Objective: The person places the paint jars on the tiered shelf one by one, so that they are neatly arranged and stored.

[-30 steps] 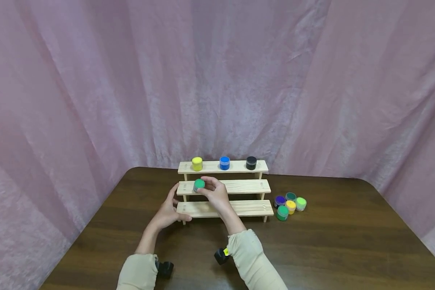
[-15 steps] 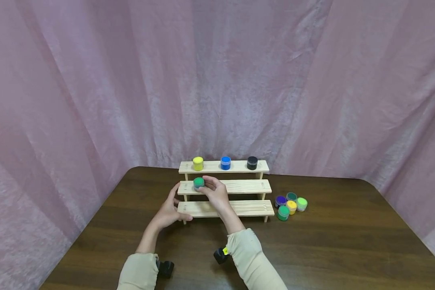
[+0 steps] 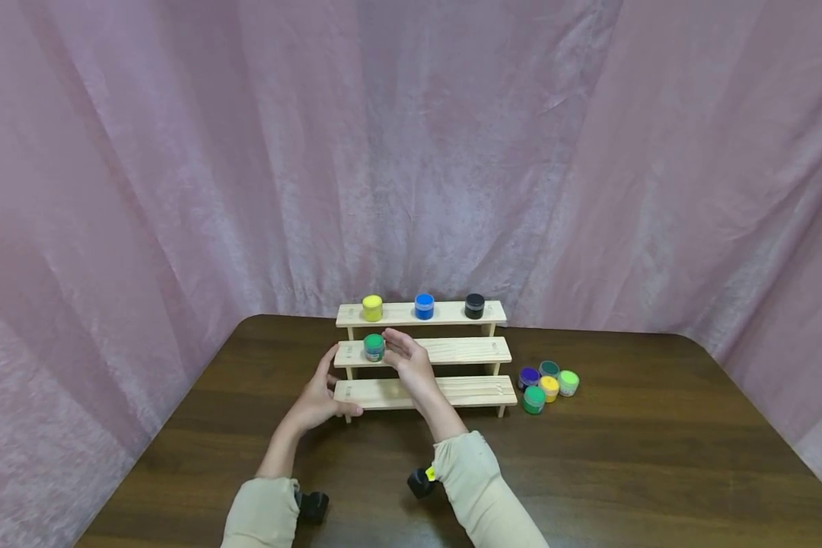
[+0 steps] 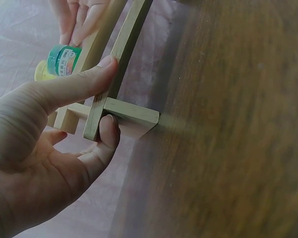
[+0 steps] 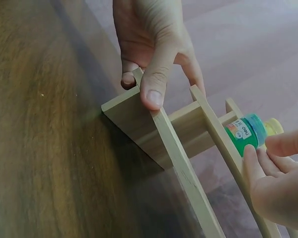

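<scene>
A three-step wooden display rack (image 3: pixel 462 350) stands on the table. My left hand (image 3: pixel 317 402) grips its left end; in the left wrist view the thumb (image 4: pixel 97 77) lies on the lowest board, with a finger curled beneath. A small green paint jar (image 3: pixel 374 348) with a printed label (image 5: pixel 241 131) stands upright at the left of the middle step. My right hand (image 3: pixel 412 369) is just right of this jar, fingers extended and close by its side. On the top step are a yellow jar (image 3: pixel 372 308), a blue jar (image 3: pixel 424 307) and a black jar (image 3: pixel 474 306).
Right of the rack, several more jars stand clustered on the brown table (image 3: pixel 623 457): purple (image 3: pixel 529 378), dark green (image 3: pixel 549 369), yellow-orange (image 3: pixel 549 389), light green (image 3: pixel 568 383) and green (image 3: pixel 533 399). A pink curtain (image 3: pixel 411 152) hangs behind the table.
The green jar, earlier held tilted in my right hand, now stands upright on the middle step. My right fingers have let go and moved slightly right. The left hand keeps its grip.
</scene>
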`<state>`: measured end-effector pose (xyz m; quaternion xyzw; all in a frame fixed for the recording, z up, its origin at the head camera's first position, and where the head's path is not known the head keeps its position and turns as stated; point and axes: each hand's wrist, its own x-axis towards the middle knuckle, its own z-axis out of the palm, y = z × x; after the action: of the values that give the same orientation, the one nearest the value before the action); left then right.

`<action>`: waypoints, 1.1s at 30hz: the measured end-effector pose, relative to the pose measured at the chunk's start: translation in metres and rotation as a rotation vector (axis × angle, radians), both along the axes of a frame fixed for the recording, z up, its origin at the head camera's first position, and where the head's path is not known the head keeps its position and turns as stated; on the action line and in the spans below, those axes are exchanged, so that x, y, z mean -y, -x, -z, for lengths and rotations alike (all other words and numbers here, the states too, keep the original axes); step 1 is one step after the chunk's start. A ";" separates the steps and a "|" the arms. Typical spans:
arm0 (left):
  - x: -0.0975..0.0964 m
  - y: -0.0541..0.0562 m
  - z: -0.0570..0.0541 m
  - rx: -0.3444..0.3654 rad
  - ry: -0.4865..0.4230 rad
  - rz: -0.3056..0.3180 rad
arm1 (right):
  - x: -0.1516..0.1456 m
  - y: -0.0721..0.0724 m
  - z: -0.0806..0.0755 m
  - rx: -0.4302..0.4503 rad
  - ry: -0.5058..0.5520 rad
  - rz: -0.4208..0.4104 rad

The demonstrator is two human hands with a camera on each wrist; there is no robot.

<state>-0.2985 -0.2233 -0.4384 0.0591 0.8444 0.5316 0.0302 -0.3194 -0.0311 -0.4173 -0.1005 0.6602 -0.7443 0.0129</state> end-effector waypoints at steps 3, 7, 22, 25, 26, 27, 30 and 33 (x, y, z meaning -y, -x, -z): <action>0.001 -0.001 0.001 -0.002 0.009 -0.004 | -0.002 -0.002 0.000 -0.002 -0.003 -0.007; 0.002 -0.001 0.001 -0.010 0.021 -0.001 | -0.004 -0.005 0.000 -0.026 -0.014 -0.008; 0.000 0.003 0.000 -0.012 0.018 0.007 | -0.019 -0.013 -0.007 -0.024 0.015 0.017; -0.001 0.003 0.000 -0.012 0.018 0.006 | -0.024 -0.014 -0.007 -0.014 0.013 0.023; -0.001 0.003 0.000 -0.009 0.016 0.004 | -0.025 -0.014 -0.007 -0.011 0.012 0.024; -0.001 0.002 0.000 -0.007 0.015 0.002 | -0.028 -0.015 -0.007 -0.002 0.015 0.027; 0.000 0.002 0.001 -0.002 0.008 0.004 | -0.035 -0.016 -0.005 0.011 0.013 0.039; 0.000 0.002 0.001 -0.002 0.004 0.009 | -0.042 -0.017 -0.003 0.014 0.003 0.065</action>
<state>-0.3002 -0.2231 -0.4392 0.0633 0.8453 0.5296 0.0317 -0.3028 0.0111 -0.4144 -0.0738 0.6620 -0.7458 -0.0068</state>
